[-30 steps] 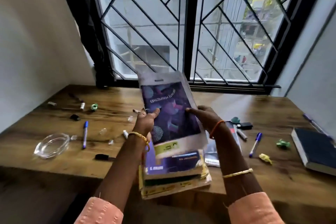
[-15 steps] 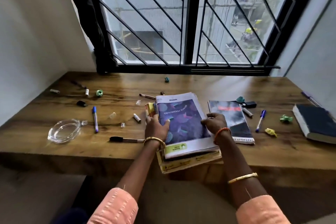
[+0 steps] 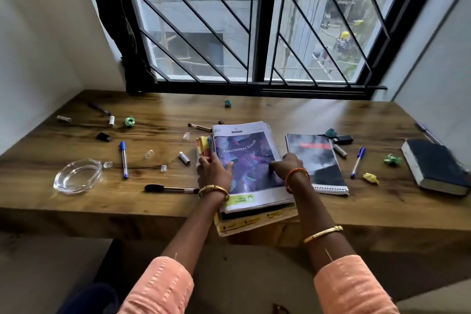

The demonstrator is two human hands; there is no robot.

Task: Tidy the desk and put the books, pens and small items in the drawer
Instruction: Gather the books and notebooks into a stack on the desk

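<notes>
A stack of books (image 3: 254, 222) lies on the wooden desk (image 3: 293, 115) and overhangs its front edge. On top is a purple-covered book (image 3: 248, 158). My left hand (image 3: 215, 173) grips the stack's left edge, thumb on the purple cover. My right hand (image 3: 286, 167) holds the top book at its right edge, fingers curled on the cover. A dark spiral notebook (image 3: 316, 160) lies just right of the stack, and a thick dark book (image 3: 433, 166) sits far right. Blue pens (image 3: 123, 158) (image 3: 358, 162) and a black pen (image 3: 168, 188) lie loose.
A glass ashtray (image 3: 76, 176) sits front left. Crumpled paper balls (image 3: 392, 159) (image 3: 370, 178) (image 3: 130, 121) (image 3: 227, 103), pen caps, a small marker (image 3: 184, 157) and a black lighter (image 3: 344, 138) are scattered about. A barred window closes the desk's far side, and walls flank it.
The purple book, held up tilted a second ago, now lies flat on the stack on the desk. Both hands came down with it and stay at its edges.
</notes>
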